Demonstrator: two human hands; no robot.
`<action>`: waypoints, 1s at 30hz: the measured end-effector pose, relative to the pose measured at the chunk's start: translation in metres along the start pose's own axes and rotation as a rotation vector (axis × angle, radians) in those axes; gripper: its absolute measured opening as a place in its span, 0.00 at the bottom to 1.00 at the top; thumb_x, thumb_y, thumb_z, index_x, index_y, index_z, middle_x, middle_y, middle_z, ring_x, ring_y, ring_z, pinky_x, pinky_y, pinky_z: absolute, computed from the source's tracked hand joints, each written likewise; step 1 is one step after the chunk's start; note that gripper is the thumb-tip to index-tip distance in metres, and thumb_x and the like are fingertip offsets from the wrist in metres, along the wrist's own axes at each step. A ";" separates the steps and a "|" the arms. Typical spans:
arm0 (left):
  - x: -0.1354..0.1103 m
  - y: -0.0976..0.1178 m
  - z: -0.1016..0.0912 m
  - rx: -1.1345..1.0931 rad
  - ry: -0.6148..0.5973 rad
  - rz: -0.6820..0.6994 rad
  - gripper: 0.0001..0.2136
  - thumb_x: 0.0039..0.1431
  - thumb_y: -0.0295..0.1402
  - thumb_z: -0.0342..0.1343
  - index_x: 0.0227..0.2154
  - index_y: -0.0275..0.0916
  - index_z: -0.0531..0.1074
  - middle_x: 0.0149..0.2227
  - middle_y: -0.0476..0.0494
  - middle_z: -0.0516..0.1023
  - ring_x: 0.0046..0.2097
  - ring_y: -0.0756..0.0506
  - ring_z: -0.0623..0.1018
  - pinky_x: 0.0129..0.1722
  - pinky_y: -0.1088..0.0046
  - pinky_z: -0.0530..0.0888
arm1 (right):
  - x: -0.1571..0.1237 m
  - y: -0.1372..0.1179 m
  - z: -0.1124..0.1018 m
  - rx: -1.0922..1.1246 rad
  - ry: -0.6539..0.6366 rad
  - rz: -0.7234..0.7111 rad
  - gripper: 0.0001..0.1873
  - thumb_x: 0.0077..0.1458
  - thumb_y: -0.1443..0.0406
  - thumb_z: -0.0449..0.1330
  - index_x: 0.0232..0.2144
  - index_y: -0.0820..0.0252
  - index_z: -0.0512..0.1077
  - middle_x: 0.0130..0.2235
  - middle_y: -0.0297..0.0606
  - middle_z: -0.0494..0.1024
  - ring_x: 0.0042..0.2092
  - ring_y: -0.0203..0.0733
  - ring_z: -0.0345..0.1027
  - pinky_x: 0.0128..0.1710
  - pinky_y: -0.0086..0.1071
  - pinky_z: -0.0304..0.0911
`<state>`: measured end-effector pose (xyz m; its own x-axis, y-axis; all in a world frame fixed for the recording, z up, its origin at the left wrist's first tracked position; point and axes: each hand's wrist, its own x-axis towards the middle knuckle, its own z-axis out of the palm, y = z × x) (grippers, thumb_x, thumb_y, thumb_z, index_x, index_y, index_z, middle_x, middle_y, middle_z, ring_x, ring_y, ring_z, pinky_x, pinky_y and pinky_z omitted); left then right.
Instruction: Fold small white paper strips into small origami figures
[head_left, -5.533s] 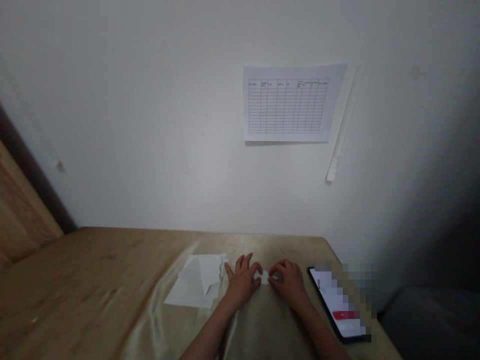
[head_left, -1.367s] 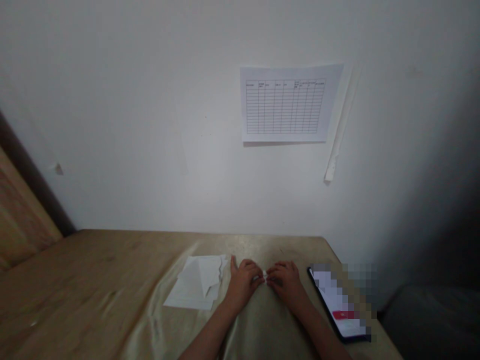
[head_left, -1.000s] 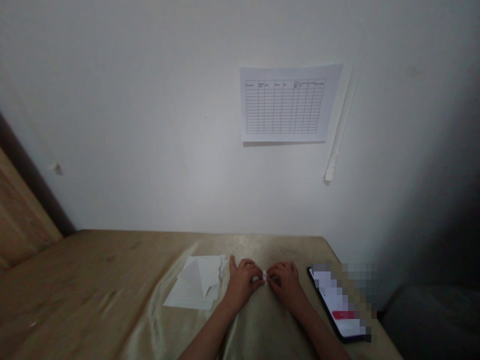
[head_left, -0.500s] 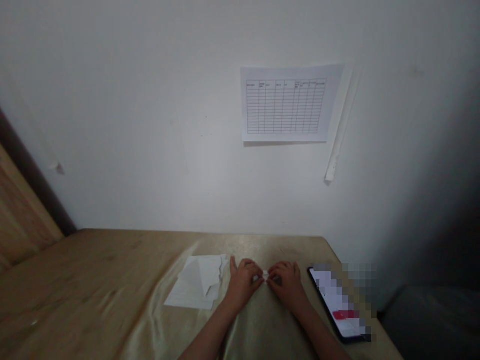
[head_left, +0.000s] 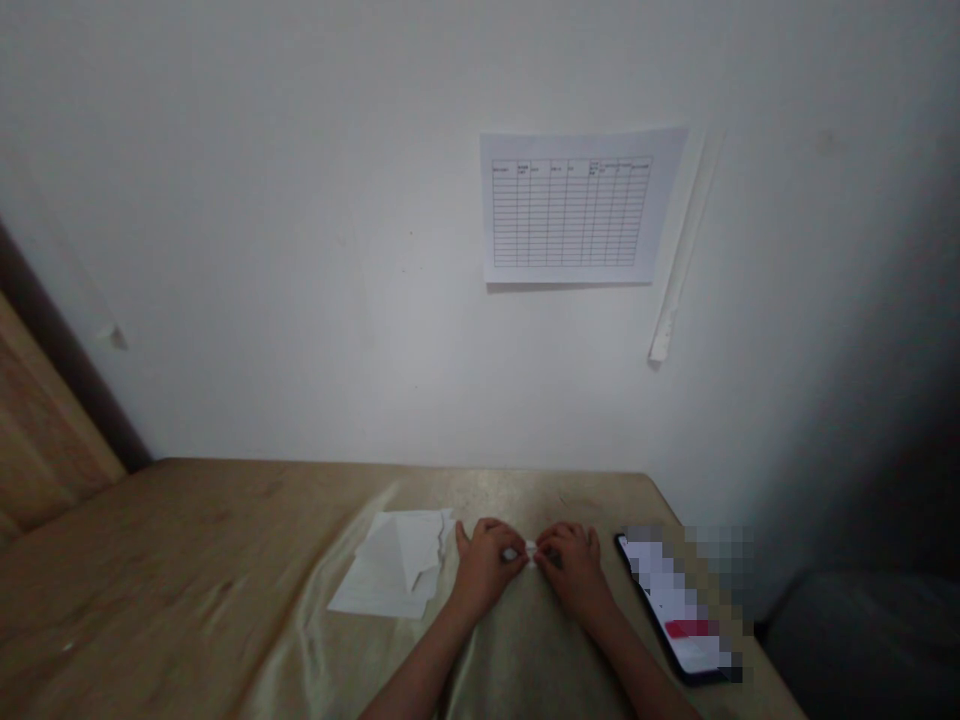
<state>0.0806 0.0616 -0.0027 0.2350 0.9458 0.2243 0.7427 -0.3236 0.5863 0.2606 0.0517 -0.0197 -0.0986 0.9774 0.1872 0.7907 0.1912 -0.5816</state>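
Between my two hands, low over the table, is a small piece of white paper, mostly hidden by the fingers. My left hand pinches its left side with thumb and fingertips, and a bit of white shows through the gap in that grip. On the other side, my right hand pinches the paper in the same way. The fingertips of both hands almost meet. Left of my left hand lie several loose white paper sheets, overlapping, some with torn edges.
A phone with a lit screen, partly blurred out, lies right of my right hand. Brownish, shiny cloth covers the table. A printed grid sheet hangs on the white wall behind. Wood stands at the left edge.
My left hand has shifted very slightly, and more white shows inside its grip. Everything else stays where it was.
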 end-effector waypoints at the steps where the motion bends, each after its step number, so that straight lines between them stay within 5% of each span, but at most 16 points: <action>1: 0.000 0.001 0.001 -0.002 0.006 -0.016 0.02 0.57 0.36 0.63 0.31 0.50 0.81 0.43 0.50 0.85 0.56 0.37 0.73 0.62 0.28 0.36 | 0.000 0.000 0.000 0.005 0.003 0.008 0.07 0.59 0.63 0.60 0.32 0.50 0.78 0.48 0.35 0.80 0.57 0.51 0.64 0.66 0.60 0.31; 11: -0.002 0.003 0.002 -0.035 0.028 -0.080 0.08 0.53 0.35 0.65 0.37 0.51 0.81 0.46 0.47 0.83 0.57 0.36 0.72 0.65 0.32 0.35 | -0.003 -0.008 0.000 0.044 0.099 0.046 0.08 0.57 0.62 0.58 0.29 0.52 0.78 0.45 0.36 0.81 0.56 0.50 0.65 0.66 0.64 0.27; 30: -0.001 -0.004 0.002 0.066 -0.004 -0.050 0.03 0.58 0.41 0.64 0.34 0.59 0.83 0.54 0.54 0.81 0.59 0.34 0.69 0.61 0.25 0.38 | 0.002 -0.003 0.004 0.066 0.073 0.048 0.07 0.55 0.65 0.59 0.29 0.53 0.77 0.45 0.36 0.81 0.56 0.51 0.67 0.66 0.64 0.25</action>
<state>0.0787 0.0617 -0.0068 0.1991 0.9608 0.1931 0.7932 -0.2737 0.5440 0.2557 0.0533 -0.0210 -0.0153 0.9768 0.2138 0.7519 0.1521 -0.6415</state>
